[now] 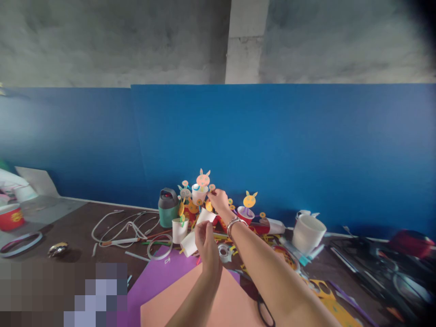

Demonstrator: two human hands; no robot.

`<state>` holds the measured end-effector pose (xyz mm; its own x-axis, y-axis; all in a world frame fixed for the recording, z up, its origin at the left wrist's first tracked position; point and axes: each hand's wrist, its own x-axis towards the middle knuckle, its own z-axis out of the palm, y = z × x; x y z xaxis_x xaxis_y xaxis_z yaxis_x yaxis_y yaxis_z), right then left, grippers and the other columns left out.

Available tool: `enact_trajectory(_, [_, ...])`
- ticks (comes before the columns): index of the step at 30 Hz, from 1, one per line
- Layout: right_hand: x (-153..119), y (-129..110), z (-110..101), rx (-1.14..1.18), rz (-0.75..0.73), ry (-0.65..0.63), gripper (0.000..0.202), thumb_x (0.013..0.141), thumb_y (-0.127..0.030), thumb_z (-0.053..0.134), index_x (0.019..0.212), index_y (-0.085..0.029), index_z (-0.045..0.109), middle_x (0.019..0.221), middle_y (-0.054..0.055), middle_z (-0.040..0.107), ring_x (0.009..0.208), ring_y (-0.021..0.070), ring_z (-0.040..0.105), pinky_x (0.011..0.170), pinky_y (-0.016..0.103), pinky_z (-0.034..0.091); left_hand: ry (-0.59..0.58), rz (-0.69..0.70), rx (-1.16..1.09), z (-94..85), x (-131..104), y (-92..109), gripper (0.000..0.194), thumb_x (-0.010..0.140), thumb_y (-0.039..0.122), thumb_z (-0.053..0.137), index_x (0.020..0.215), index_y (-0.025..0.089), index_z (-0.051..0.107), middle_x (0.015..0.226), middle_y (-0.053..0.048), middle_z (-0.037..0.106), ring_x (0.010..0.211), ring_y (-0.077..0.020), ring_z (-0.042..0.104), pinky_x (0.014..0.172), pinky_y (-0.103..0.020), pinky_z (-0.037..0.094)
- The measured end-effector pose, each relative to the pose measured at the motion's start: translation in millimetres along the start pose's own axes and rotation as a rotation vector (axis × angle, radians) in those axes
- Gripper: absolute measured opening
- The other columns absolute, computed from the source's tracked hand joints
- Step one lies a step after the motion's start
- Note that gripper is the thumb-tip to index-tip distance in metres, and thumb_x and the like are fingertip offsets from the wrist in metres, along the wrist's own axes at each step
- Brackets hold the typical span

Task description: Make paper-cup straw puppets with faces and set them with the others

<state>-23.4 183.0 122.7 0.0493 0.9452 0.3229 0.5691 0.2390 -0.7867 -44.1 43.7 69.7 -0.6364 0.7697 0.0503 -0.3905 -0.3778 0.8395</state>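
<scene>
My right hand [220, 200], a bracelet at its wrist, reaches to the back of the table. Its fingers pinch by a small pink paper disc [212, 186] at the side of a white paper cup rabbit [199, 194], which has a pink paper face [203, 180]. Lower and nearer, my left hand [206, 240] is raised with its fingers curled together; whatever they hold, if anything, is hidden. Beside it a white paper cup [189, 245] lies tilted, and another cup [180, 230] stands upright. To the right is a red cup rabbit [245, 215] with a yellow face [250, 200].
Pink [190, 299] and purple sheets [150, 279] lie in front. A tape roll [224, 253], black-handled scissors [265, 313] and yellow cut-outs [320, 290] lie around. A green-grey container [168, 209], cables [127, 229] and a large white cup [308, 233] flank the figures. Behind stands a blue partition [272, 145].
</scene>
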Motion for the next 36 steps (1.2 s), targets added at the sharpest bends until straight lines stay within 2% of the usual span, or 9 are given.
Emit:
enact_trajectory(7, [-3, 5, -6, -0.006, 0.011, 0.013, 0.025, 0.074, -0.038, 0.060, 0.083, -0.016, 0.068, 0.082, 0.007, 0.071, 0.074, 0.0191, 0.064, 0.058, 0.022, 0.040, -0.020, -0.017, -0.015, 1.0, -2, 0, 0.021, 0.076, 0.038, 0.062, 0.082, 0.020, 0.054, 0.072, 0.003, 0.058, 0.064, -0.0124, 0.057, 0.058, -0.022, 0.044])
enact_trajectory(12, [-9, 9, -11, 0.022, -0.003, -0.001, 0.022, 0.071, -0.032, 0.062, 0.083, -0.014, 0.067, 0.080, 0.007, 0.072, 0.072, 0.0184, 0.064, 0.056, 0.021, 0.041, -0.072, -0.083, -0.001, -1.5, -1, -12, 0.020, 0.074, 0.035, 0.065, 0.082, 0.018, 0.059, 0.073, 0.001, 0.060, 0.068, -0.0131, 0.058, 0.062, -0.023, 0.045])
enact_trajectory(18, [-20, 6, -21, 0.058, -0.037, 0.006, 0.035, 0.074, -0.021, 0.057, 0.108, -0.013, 0.062, 0.080, 0.006, 0.073, 0.074, 0.0179, 0.066, 0.059, 0.021, 0.044, -0.103, -0.234, -0.005, -3.6, 9, -31, 0.026, 0.072, 0.024, 0.067, 0.097, 0.017, 0.063, 0.107, -0.011, 0.066, 0.094, -0.0223, 0.065, 0.083, -0.034, 0.050])
enact_trajectory(24, [-44, 3, -39, -0.022, -0.095, 0.027, 0.048, 0.081, -0.019, 0.051, 0.128, -0.009, 0.049, 0.081, 0.005, 0.073, 0.073, 0.0168, 0.067, 0.060, 0.021, 0.046, -0.120, -0.272, -0.021, -7.1, 18, -32, 0.027, 0.075, 0.018, 0.062, 0.102, 0.021, 0.061, 0.128, -0.010, 0.058, 0.116, -0.0247, 0.058, 0.099, -0.038, 0.044])
enact_trajectory(27, [-60, 16, -78, -0.149, -0.158, 0.049, 0.031, 0.087, -0.024, 0.048, 0.115, -0.018, 0.059, 0.092, 0.004, 0.072, 0.079, 0.0157, 0.066, 0.068, 0.021, 0.047, -0.147, -0.266, -0.012, -9.2, 20, -33, 0.029, 0.076, 0.020, 0.065, 0.104, 0.024, 0.061, 0.129, -0.007, 0.058, 0.116, -0.0246, 0.058, 0.100, -0.039, 0.044])
enact_trajectory(29, [-67, 32, -120, -0.284, -0.163, 0.071, 0.023, 0.088, -0.028, 0.048, 0.099, -0.022, 0.067, 0.096, 0.004, 0.072, 0.086, 0.0171, 0.065, 0.075, 0.023, 0.045, -0.157, -0.263, -0.003, -9.4, 19, -35, 0.027, 0.075, 0.020, 0.065, 0.103, 0.023, 0.062, 0.126, -0.008, 0.060, 0.114, -0.0249, 0.060, 0.099, -0.038, 0.045])
enact_trajectory(32, [-72, 64, -195, -0.526, -0.059, 0.131, 0.027, 0.089, -0.022, 0.043, 0.093, -0.019, 0.070, 0.103, 0.011, 0.069, 0.093, 0.0214, 0.063, 0.077, 0.028, 0.042, -0.171, -0.256, 0.001, -7.9, 15, -39, 0.022, 0.076, 0.018, 0.065, 0.098, 0.019, 0.064, 0.121, -0.010, 0.063, 0.111, -0.0247, 0.061, 0.099, -0.038, 0.045])
enact_trajectory(34, [-74, 86, -240, -0.676, 0.042, 0.110, 0.026, 0.084, -0.018, 0.045, 0.082, -0.016, 0.071, 0.093, 0.015, 0.070, 0.084, 0.0231, 0.064, 0.069, 0.029, 0.042, -0.181, -0.252, 0.001, -6.8, 12, -42, 0.020, 0.075, 0.016, 0.065, 0.095, 0.018, 0.065, 0.119, -0.010, 0.064, 0.111, -0.0249, 0.061, 0.101, -0.039, 0.043])
enact_trajectory(36, [-75, 106, -271, -0.785, 0.091, 0.023, 0.026, 0.082, -0.018, 0.048, 0.068, -0.015, 0.071, 0.075, 0.015, 0.070, 0.073, 0.0230, 0.065, 0.061, 0.028, 0.039, -0.194, -0.248, -0.002, -6.3, 10, -44, 0.021, 0.074, 0.015, 0.067, 0.094, 0.020, 0.066, 0.120, -0.008, 0.064, 0.113, -0.0251, 0.059, 0.103, -0.040, 0.042])
